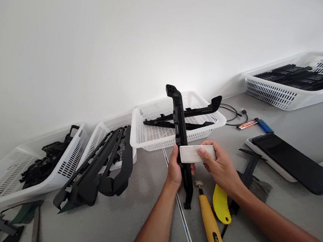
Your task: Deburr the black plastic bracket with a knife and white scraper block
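Observation:
My left hand (174,171) is closed around a long black plastic trim piece (181,126), which I hold at a steep slant. Its wide hooked end points up and away, and its narrow end hangs toward the table. Pinched between thumb and fingers of my right hand (222,167) is a flat white rectangular block (189,155). The block lies across the middle of the trim piece, hiding part of it; I cannot tell whether they touch. Below my right hand lie a yellow-handled tool (210,224) with a small round tip and a yellow perforated handle (222,205).
Behind the held piece stands a white basket (157,145) with similar trim pieces. More baskets of black parts stand left (68,165) and right (289,99). A caliper (249,169), a black phone-like slab (294,160), a lighter (264,125) and a cable (231,108) lie rightward.

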Demonstrator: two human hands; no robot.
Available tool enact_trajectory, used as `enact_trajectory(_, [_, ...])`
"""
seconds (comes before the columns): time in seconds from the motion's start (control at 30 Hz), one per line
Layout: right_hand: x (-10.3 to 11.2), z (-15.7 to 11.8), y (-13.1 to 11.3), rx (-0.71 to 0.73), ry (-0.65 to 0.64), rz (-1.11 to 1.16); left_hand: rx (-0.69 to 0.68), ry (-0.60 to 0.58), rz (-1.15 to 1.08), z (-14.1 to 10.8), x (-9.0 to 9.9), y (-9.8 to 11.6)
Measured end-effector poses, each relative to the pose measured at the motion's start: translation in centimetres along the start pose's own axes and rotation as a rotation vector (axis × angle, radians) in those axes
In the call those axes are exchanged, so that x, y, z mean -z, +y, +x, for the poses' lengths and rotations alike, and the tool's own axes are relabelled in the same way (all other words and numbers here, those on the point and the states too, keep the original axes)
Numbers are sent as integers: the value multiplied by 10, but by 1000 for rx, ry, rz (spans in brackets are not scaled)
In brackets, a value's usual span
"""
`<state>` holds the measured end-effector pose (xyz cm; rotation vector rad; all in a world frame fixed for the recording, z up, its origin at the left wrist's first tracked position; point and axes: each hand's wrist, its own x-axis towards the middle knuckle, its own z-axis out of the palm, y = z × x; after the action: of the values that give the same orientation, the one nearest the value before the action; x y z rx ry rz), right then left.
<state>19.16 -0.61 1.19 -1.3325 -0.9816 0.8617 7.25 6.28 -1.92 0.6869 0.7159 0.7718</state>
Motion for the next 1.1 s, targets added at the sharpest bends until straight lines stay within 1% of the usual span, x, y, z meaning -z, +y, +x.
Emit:
enact_trajectory(0.1, [-1,-3,2,26,-75,-39,0,51,-50,0,-1,2])
enact_trajectory(0.23, [0,-2,4,40,-66,-108,-51,75,-70,-1,-3,3])
enact_trajectory(0.37, [1,-1,2,39,-103,-89,-54,72,-110,-2,-4,3])
enact_trajectory(0.53, [-1,-3,0,23,-86,-38,-87,101,-144,-2,-4,4])
enact_trajectory(0.67, [-4,-6,1,72,-87,-129,-111,140,-150,-2,-3,5])
enact_trajectory(0.8, [-3,-4,2,57,-76,-128,-80,85,-131,-3,-3,6])
enact_trajectory(0.9, [-1,-3,2,73,-100,-158,-129,77,-116,-3,-4,8])
enact_trajectory(1.0, [3,-2,3,86,-112,-240,-183,47,-111,-3,-5,12])
enact_trajectory(1.1, [5,0,4,69,-111,-332,-214,22,-135,-1,-5,14])
